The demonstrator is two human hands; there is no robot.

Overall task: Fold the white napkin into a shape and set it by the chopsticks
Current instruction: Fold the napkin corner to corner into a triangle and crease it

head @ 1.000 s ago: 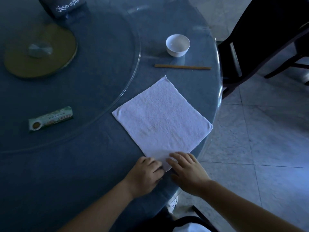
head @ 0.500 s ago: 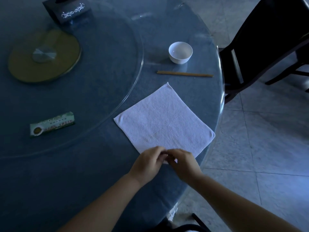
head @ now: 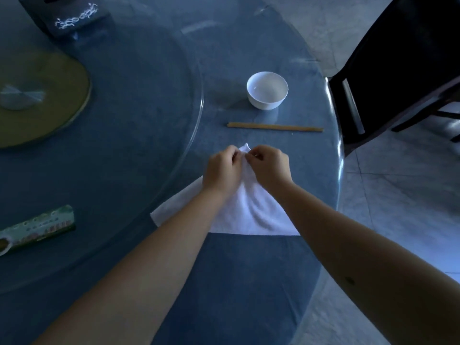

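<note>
Our left hand [head: 222,170] and right hand [head: 270,166] pinch the white napkin's [head: 251,212] corner together, matching tips for a triangle, just short of the chopsticks [head: 275,127] on the bench [head: 149,120]

Bare forearms, no sleeves; hands [head: 246,168] ungloved.

A round table [head: 249,282] with a blue cloth under glass carries a glass turntable [head: 139,78]. Directly on the table lie the white napkin [head: 251,215], folded to a triangle, the chopsticks [head: 275,127] beyond it, and a white bowl [head: 267,90] just past those.
</note>
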